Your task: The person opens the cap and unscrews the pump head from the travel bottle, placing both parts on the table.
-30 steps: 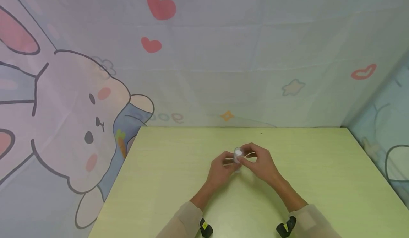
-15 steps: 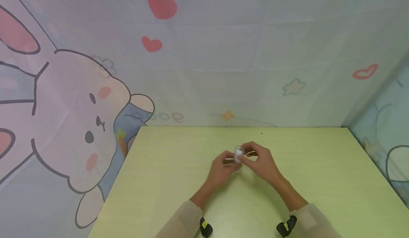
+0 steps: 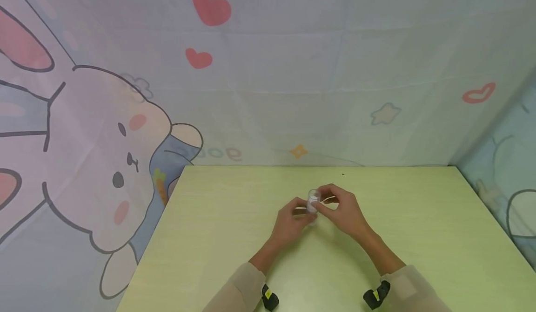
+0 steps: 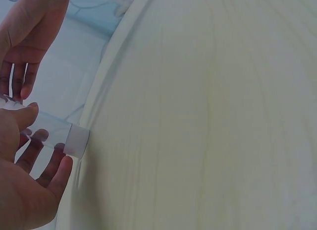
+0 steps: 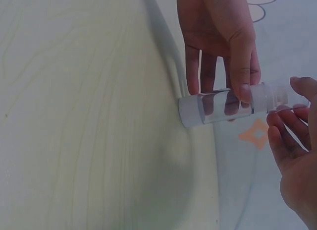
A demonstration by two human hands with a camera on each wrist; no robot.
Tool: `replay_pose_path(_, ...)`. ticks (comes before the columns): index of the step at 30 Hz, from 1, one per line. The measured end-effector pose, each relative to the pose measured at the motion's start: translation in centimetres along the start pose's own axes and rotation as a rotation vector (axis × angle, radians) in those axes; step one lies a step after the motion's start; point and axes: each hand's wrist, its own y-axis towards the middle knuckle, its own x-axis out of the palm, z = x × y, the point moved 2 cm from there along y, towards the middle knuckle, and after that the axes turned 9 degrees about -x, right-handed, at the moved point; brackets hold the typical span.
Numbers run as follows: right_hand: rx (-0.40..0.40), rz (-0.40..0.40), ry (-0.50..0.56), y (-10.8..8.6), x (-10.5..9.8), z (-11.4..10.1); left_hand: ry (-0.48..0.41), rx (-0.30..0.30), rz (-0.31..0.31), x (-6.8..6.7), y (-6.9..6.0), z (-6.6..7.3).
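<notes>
A clear bottle point(image 5: 213, 108) with a white base point(image 5: 190, 111) and a white collar point(image 5: 259, 98) is held upright between the hands. My left hand point(image 3: 290, 223) has its thumb and fingers round the clear body, as the left wrist view of the bottle point(image 4: 52, 127) also shows. With thumb and fingertips my right hand point(image 3: 345, 213) pinches the clear cap point(image 5: 295, 95), which surrounds a white part at the top. Whether cap and collar still touch I cannot tell. Fingers hide part of the bottle.
The pale yellow-green table point(image 3: 209, 237) extends around both hands, with a small dark speck point(image 3: 343, 174) near its back edge. Behind it hangs a printed cloth point(image 3: 293, 79), and another patterned cloth point(image 3: 511, 163) stands at the right.
My right hand and the clear cap have risen slightly, and more of the cap shows above the white part. My left hand has barely moved.
</notes>
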Motion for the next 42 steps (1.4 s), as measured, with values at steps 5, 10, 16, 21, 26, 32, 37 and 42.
replay_pose_path(5,0.000,0.000,-0.021,0.1,0.0,-0.3,-0.006,0.008,0.016,0.0,-0.1,-0.1)
replay_pose_path(10,0.007,0.005,-0.019,0.0,0.0,-0.6,-0.013,0.020,0.022,0.1,-0.3,0.0)
replay_pose_path(16,0.014,0.012,-0.012,-0.1,0.0,-0.3,-0.022,0.011,0.015,0.1,-0.3,0.0)
replay_pose_path(21,0.017,0.027,-0.021,0.1,0.0,-0.4,-0.010,0.011,0.012,0.1,-0.2,-0.1)
replay_pose_path(26,0.011,0.044,-0.023,0.5,-0.2,-1.8,-0.016,0.010,-0.003,0.0,0.1,-0.3)
replay_pose_path(32,0.002,0.036,0.002,0.7,-0.7,-4.7,-0.011,0.023,0.000,0.0,0.2,-0.3)
replay_pose_path(37,-0.018,0.042,-0.005,0.8,-0.9,-5.2,-0.004,0.027,0.005,0.1,0.3,-0.4)
replay_pose_path(42,-0.028,0.045,-0.008,0.8,-1.0,-5.1,-0.004,0.035,0.012,0.1,0.3,-0.3)
